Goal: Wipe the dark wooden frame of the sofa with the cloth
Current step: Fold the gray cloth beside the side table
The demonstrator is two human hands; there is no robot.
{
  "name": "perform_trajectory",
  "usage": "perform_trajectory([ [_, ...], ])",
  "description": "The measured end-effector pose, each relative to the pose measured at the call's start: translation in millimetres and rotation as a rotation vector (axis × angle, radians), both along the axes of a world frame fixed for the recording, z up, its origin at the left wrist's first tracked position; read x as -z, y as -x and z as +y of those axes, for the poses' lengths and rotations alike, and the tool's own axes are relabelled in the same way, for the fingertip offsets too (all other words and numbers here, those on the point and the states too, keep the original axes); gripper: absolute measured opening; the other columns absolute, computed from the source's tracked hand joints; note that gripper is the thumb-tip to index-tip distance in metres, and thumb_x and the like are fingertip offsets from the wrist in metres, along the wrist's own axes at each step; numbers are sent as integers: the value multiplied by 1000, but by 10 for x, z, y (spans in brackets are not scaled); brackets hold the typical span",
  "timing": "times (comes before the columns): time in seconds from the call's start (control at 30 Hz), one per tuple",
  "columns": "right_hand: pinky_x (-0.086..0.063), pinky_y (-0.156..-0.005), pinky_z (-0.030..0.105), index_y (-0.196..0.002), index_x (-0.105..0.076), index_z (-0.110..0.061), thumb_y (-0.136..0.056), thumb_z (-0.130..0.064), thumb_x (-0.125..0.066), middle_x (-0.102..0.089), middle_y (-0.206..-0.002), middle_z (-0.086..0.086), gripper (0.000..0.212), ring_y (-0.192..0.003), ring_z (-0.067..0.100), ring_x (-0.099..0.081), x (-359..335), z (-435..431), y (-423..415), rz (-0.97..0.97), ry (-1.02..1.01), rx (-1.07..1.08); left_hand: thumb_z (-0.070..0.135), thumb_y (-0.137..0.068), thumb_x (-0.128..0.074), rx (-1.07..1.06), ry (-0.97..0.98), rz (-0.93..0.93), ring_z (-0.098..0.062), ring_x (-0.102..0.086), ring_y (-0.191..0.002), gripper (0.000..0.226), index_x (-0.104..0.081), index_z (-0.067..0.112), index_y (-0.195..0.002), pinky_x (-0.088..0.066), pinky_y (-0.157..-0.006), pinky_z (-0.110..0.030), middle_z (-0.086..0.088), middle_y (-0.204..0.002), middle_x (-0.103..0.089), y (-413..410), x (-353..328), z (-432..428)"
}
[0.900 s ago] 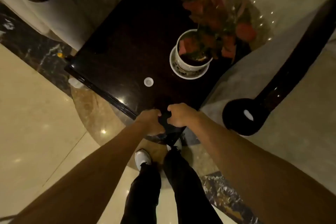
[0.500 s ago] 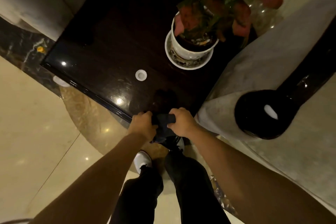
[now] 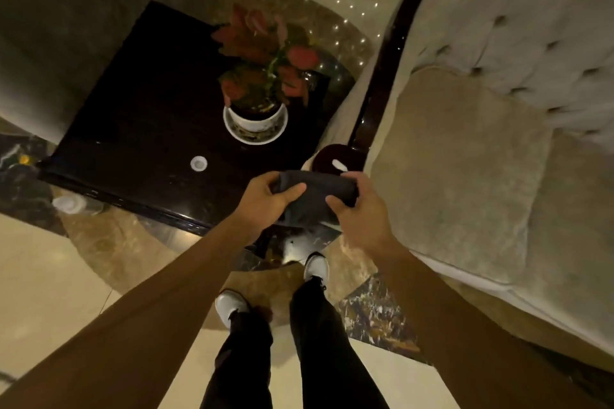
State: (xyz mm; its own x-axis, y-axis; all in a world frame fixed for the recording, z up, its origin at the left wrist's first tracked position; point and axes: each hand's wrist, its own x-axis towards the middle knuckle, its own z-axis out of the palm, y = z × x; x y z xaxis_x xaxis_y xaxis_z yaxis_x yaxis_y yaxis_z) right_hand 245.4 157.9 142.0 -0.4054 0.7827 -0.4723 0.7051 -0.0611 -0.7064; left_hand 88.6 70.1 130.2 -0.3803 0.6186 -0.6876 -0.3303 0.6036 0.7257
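A dark grey cloth (image 3: 315, 196) is stretched between my two hands in front of me. My left hand (image 3: 265, 201) grips its left end and my right hand (image 3: 357, 209) grips its right end. Just beyond the cloth is the round glossy end of the sofa's dark wooden frame (image 3: 332, 158). From there the frame (image 3: 382, 76) runs as a narrow dark strip up along the sofa arm toward the back. The beige sofa seat (image 3: 465, 159) lies to my right.
A dark glossy side table (image 3: 143, 116) stands left of the sofa, carrying a white potted plant (image 3: 255, 116) with red leaves and a small white disc (image 3: 198, 163). Another upholstered seat (image 3: 50, 43) is at far left. My feet stand on polished floor.
My hands rose and pulled apart, spreading the cloth wider between them. The view swung right, bringing the sofa seat and long frame strip into sight.
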Motion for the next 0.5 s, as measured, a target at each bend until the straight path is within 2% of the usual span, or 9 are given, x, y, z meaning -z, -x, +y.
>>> perform_trajectory([
  [0.1,-48,-84,20,-138,-46,-17,-90,-12,-70,-61,-123,5,54,-107,17,-59,-85,385,-98,-34,-166,-38,11,-88,-70,-19,-13,25,-29,-68,-103,21,-66,6,-108,-58,-86,-45,-12,-104,-71,-188,-56,394],
  [0.13,-48,-91,24,-142,-43,-17,-91,-11,-68,-58,-131,9,58,-115,21,-58,-44,490,-97,-51,-219,-64,10,-87,-70,-29,-3,48,-29,-68,-103,22,-67,7,-108,-58,-87,-45,-12,-104,-71,-240,-35,523],
  [0.2,-45,-106,40,-146,-39,-18,-93,-19,-60,-47,-143,16,58,-129,32,-49,112,647,-86,-154,-456,-191,14,-84,-73,-16,46,213,-25,-67,-98,26,-68,6,-109,-56,-90,-42,-12,-104,-72,-369,85,719],
  [0.27,-36,-114,55,-146,-44,-17,-96,-28,-52,-43,-149,21,52,-139,40,-39,327,708,-11,-184,-682,-476,18,-83,-73,-25,98,417,-22,-66,-98,32,-67,8,-112,-53,-91,-38,-9,-105,-72,-463,207,773],
  [0.3,-29,-117,59,-147,-45,-19,-98,-31,-47,-42,-153,20,51,-144,41,-33,437,704,46,-184,-722,-635,17,-82,-72,-76,99,463,-22,-66,-100,34,-66,10,-115,-53,-92,-39,-8,-106,-71,-498,260,755],
  [0.37,-17,-122,59,-151,-40,-24,-102,-37,-36,-38,-159,13,51,-152,34,-22,630,713,170,-194,-734,-884,8,-82,-69,-292,44,436,-18,-67,-102,38,-65,12,-120,-54,-95,-40,-5,-109,-72,-526,385,630],
  [0.43,-13,-123,58,-153,-35,-24,-103,-45,-30,-35,-161,11,54,-154,31,-18,801,864,256,-177,-815,-1043,-6,-80,-62,-508,-39,277,-14,-67,-106,47,-64,13,-124,-54,-97,-42,-3,-113,-71,-530,531,501],
  [0.5,-14,-124,55,-153,-35,-23,-103,-47,-31,-36,-161,12,56,-153,30,-20,854,1085,277,-157,-904,-1129,-13,-76,-55,-523,-128,135,-21,-62,-119,62,-56,10,-134,-50,-102,-48,-8,-127,-66,-563,687,398],
])
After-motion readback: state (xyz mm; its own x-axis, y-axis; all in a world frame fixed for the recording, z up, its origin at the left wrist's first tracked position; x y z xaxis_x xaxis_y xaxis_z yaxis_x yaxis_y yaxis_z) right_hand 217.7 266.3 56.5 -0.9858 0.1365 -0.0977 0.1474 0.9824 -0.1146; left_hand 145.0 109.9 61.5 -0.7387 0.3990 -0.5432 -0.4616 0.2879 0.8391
